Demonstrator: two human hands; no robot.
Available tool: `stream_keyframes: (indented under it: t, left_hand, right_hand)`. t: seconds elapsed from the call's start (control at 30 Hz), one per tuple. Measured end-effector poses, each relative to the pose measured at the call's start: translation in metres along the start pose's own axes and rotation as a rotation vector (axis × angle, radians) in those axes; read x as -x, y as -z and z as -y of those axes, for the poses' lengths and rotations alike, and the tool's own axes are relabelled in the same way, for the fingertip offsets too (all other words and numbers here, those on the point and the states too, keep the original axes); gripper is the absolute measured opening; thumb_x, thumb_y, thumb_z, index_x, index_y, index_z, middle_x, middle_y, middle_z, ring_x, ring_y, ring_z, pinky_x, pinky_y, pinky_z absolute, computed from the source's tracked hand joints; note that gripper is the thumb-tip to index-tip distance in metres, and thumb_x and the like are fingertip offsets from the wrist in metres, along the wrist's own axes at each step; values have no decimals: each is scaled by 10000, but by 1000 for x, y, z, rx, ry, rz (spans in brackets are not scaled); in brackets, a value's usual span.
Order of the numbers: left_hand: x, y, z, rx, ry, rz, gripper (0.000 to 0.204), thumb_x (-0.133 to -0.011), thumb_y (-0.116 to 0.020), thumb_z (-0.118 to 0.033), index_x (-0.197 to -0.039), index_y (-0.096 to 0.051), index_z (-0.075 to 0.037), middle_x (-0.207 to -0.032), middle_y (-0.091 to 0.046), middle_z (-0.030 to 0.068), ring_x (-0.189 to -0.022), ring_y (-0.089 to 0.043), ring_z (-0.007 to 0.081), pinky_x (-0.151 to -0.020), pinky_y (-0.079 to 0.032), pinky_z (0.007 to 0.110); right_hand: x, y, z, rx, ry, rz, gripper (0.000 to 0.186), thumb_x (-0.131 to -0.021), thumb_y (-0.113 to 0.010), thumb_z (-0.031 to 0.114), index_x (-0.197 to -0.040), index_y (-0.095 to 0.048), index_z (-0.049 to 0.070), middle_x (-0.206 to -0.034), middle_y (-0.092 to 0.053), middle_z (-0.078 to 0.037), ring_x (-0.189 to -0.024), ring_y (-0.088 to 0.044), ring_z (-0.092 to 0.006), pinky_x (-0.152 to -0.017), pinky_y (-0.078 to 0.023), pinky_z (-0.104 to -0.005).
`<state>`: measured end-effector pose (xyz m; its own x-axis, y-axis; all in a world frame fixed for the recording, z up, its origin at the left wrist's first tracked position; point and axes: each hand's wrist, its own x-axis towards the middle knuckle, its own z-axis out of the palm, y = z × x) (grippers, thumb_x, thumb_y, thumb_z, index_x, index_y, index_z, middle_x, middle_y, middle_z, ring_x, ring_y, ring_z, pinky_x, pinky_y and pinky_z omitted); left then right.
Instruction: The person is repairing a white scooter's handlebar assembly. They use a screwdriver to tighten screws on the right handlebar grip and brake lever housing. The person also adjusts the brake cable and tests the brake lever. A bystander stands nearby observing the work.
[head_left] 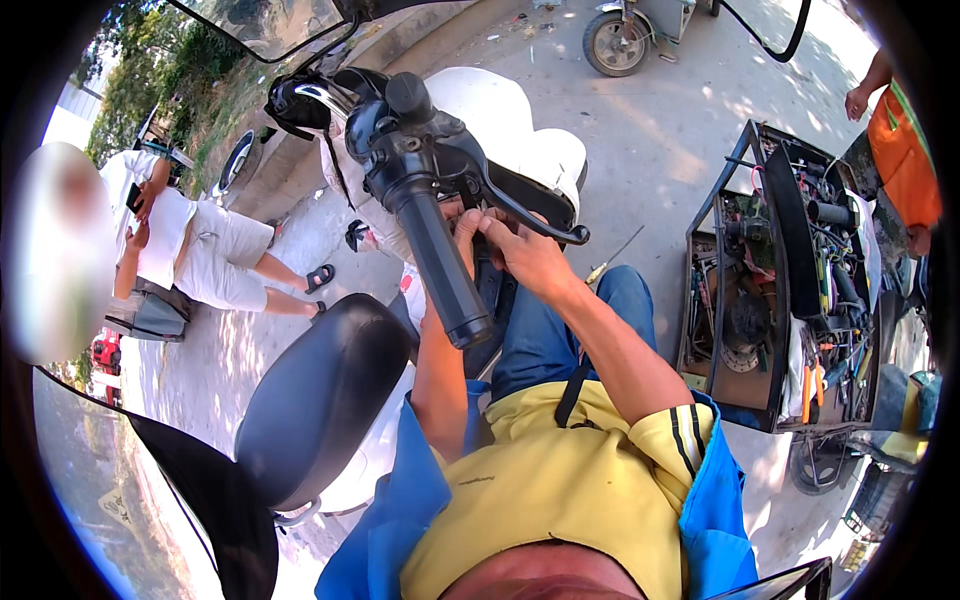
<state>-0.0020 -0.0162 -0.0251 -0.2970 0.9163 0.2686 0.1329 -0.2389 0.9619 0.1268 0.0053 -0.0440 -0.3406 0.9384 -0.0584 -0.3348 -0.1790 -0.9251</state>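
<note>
My right hand [530,257] is beside the black handlebar grip [440,260] of a scooter, below its brake lever [520,208]. Its thumb and fingers are pinched together. My left hand [464,235] reaches up behind the grip, which hides part of it, and its fingertips meet those of the right. Whatever the fingertips pinch is too small and covered to make out. Above them is the dark brake lever housing [385,150]. The scooter's white front panel [490,105] lies just beyond my hands. A thin screwdriver [612,258] shows beside my right knee.
The scooter's black seat [325,400] is at my left. To my right stands a metal-framed tool cart [700,345] full of tools and parts. A person in light shorts [225,255] stands left; another in orange [903,150] is far right. A three-wheeler's wheel [617,45] is ahead.
</note>
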Motion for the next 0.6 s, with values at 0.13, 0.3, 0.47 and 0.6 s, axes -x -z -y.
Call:
stream_keyframes:
  t: [0.13,0.3,0.47,0.6]
  left_hand:
    - [-3,-2,6,-107,-74,62,128,-1024,-662,-85,-1081,-679,29,-1170,-672,91,-1026,-641,164,-903,-501,306]
    - [-7,-3,3,-500,-384,42,142,-1055,-589,-87,-1080,-649,39,-1098,-688,109,-866,-660,194,-773,-528,288]
    - [-14,8,30,-431,-384,6,271,-1098,-577,-231,-1154,-640,26,-1070,-678,126,-919,-657,180,-818,-521,299]
    - [-29,-4,33,-166,-192,3,344,-1101,-587,-272,-1207,-591,55,-1024,-692,102,-917,-672,163,-756,-550,295]
  right_hand:
    - [4,-7,8,-55,10,-65,307,-1035,-659,268,-980,-641,-33,-799,-613,-45,-628,-552,-91,-545,-455,-258]
    - [-19,-11,-19,-312,-28,-66,316,-1048,-628,301,-859,-623,47,-695,-536,-3,-569,-491,-83,-492,-382,-264]
    - [-23,-19,-12,-570,-278,20,381,-1049,-540,418,-817,-611,124,-637,-471,20,-469,-373,-91,-439,-246,-270]
    - [-31,30,-29,-418,-26,-37,315,-987,-521,280,-805,-623,44,-668,-544,-39,-505,-440,-136,-467,-333,-326]
